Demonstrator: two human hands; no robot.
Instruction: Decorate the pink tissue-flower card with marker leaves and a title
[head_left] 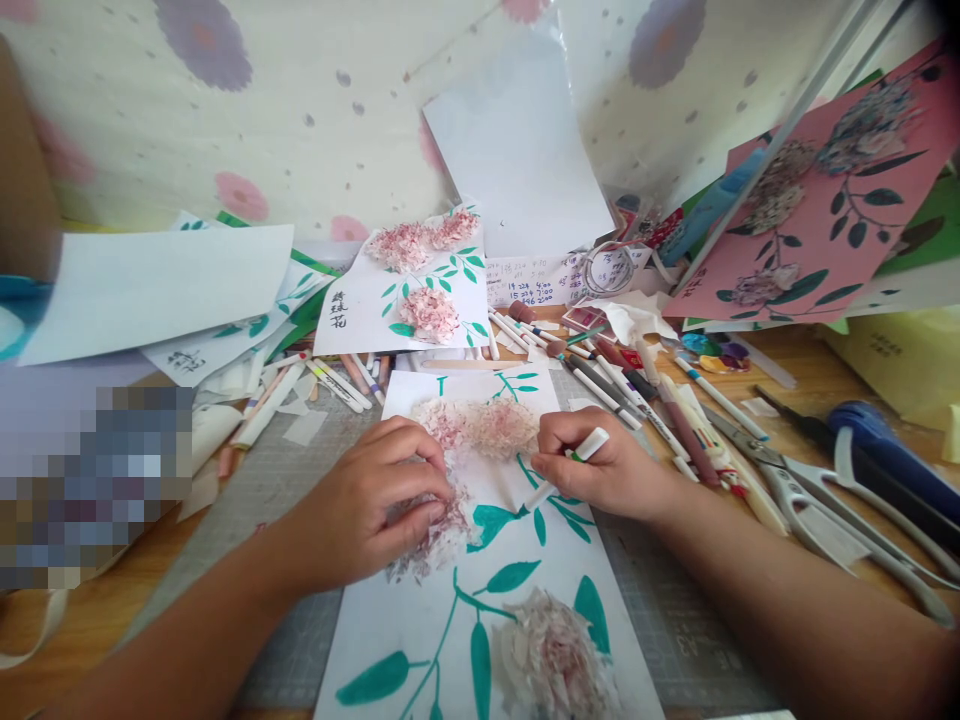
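My right hand [592, 465] pinches a white marker [590, 445], its green tip touching a green-filled leaf [495, 524] on the white paper [600, 620]. Curled over a pink-and-white crumpled-paper flower [431, 560] left of that leaf is my left hand [401, 495], its fingertips on the petals and partly hiding it. Above it on the sheet sits another ruffled paper flower [499, 428], and a larger pale one [559, 650] lies near the bottom. Green stems and leaves run between them. The paper rests on a grey cutting mat [277, 600].
Several markers [337, 385] lie behind the sheet and to its right. Scissors [817, 500] are on the right. A finished-looking flower picture [409, 290] leans at the back; a pink one [832, 200] stands at right. Blank white paper [157, 285] covers sheets at left.
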